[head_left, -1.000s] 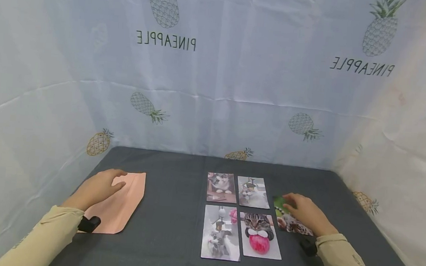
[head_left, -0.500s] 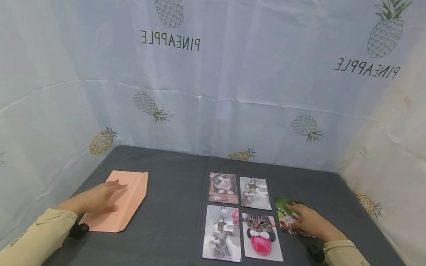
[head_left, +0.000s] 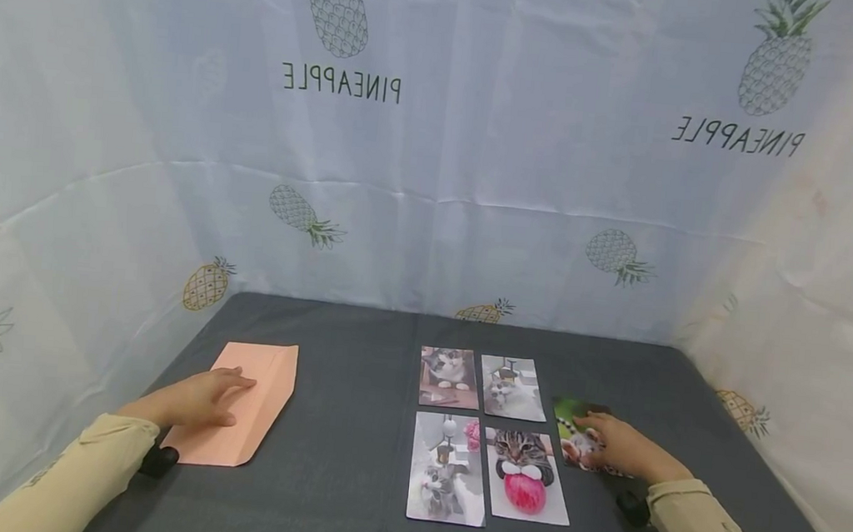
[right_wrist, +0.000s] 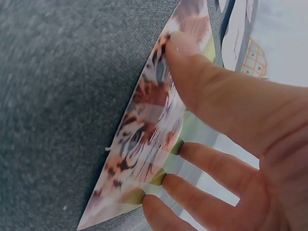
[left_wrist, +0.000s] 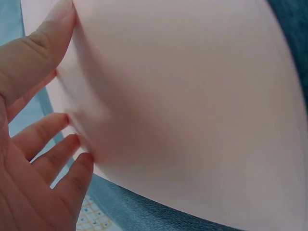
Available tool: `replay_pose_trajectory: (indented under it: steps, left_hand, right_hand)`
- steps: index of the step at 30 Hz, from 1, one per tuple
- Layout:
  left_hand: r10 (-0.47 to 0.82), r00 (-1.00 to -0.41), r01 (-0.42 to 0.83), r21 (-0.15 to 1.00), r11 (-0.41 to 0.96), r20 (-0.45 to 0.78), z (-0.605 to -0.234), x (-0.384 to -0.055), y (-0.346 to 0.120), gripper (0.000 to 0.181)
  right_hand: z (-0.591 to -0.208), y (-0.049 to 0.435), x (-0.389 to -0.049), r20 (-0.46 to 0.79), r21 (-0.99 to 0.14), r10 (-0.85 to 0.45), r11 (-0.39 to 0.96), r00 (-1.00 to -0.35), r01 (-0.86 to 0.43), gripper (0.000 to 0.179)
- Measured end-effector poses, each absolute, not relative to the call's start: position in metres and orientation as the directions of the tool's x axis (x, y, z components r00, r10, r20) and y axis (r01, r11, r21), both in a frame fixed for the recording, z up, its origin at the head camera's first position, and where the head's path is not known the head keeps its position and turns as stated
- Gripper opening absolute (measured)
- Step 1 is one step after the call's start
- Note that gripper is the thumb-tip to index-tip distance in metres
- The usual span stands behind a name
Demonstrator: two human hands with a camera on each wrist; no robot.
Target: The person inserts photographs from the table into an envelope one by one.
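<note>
Careful touches, both sides
The left hand [head_left: 198, 402] spread wide on the pink envelope [head_left: 259, 407], at the table's [head_left: 349, 427] left; the right hand [head_left: 626, 449] spread wide on the orange animal picture [right_wrist: 139, 130], beside a cat picture [head_left: 525, 483]. Pressing too hard could have creased either.

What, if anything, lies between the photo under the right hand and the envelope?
Four cat photos, flat in two rows of two, lie between the green animal photo under the right hand and the peach envelope under the left hand. Nothing upright is visible along that way.
</note>
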State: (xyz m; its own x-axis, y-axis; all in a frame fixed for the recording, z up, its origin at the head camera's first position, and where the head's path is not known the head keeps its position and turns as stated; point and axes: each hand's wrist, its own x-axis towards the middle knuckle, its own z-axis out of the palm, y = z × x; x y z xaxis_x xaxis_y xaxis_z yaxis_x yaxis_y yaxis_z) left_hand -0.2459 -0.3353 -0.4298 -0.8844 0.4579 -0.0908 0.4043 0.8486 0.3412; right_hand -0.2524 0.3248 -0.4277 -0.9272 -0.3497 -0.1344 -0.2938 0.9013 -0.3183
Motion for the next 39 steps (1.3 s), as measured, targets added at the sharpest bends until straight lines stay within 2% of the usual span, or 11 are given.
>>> replay_pose_trajectory:
  steps: [9,21,39]
  left_hand:
    - [0.437,-0.894,0.381,0.350,0.856,-0.096,-0.431,-0.245,-0.335,0.063]
    - [0.429,-0.900,0.389,0.311,0.867,-0.070,-0.427,-0.242,-0.325,0.061]
    - [0.397,-0.916,0.356,0.330,0.874,-0.063,-0.435,-0.245,-0.282,0.061]
  right_hand:
    - [-0.433,0.326,-0.253,-0.085,-0.307,-0.371,0.893,-0.925,-0.330,0.055]
    - [-0.432,0.324,-0.253,-0.108,-0.281,-0.331,0.915,-0.938,-0.290,0.050]
    - [-0.431,0.326,-0.253,-0.109,-0.302,-0.351,0.903,-0.930,-0.306,0.055]
